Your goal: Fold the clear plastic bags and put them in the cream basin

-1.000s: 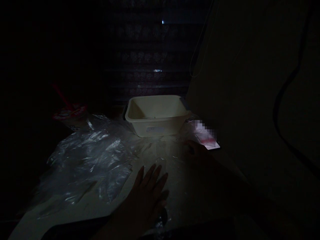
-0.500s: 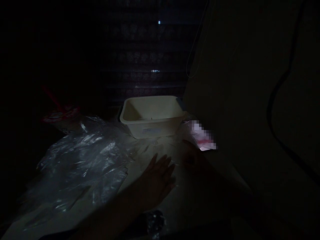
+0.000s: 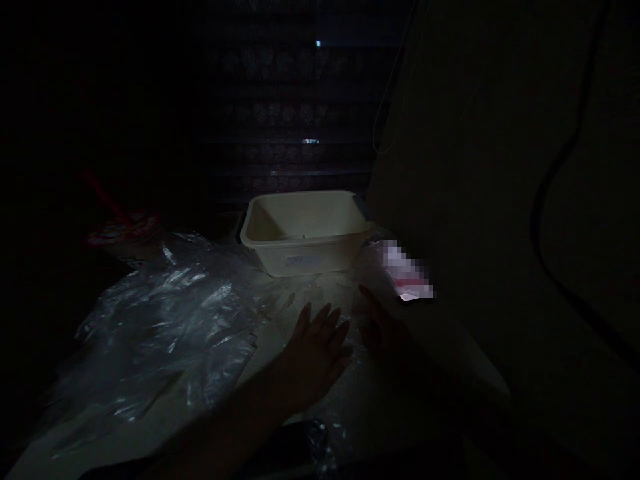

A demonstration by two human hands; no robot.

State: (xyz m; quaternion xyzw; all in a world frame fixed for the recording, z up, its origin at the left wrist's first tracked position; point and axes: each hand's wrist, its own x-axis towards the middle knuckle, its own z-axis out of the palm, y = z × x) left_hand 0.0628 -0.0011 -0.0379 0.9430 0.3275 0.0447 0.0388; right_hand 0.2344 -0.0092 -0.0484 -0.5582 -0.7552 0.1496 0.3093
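Note:
In dim light, my left hand point(image 3: 320, 353) lies over the pale tabletop point(image 3: 265, 343) with its fingers stretched and spread, holding nothing I can see. Just to its right is my right hand point(image 3: 383, 327), very dark, with one finger extended forward and another apart from it. Nothing shows clearly in its grasp. Thin clear plastic point(image 3: 355, 323) glints between and under the hands. Beyond them stands a cream plastic basin point(image 3: 310, 257) with dark handles. A large heap of clear plastic bags point(image 3: 175, 320) lies left of my hands.
A cup with a patterned red lid point(image 3: 123, 230) and a red straw stands at the back left. A lit, blurred pinkish item point(image 3: 407, 273) lies right of the basin. More crumpled clear plastic point(image 3: 323, 440) sits at the near edge. A dark cable point(image 3: 537, 220) hangs on the right.
My right hand has shifted slightly left and its fingers have opened out. The left hand stays nearly in place. Plastic at the near edge has spread a little to the right.

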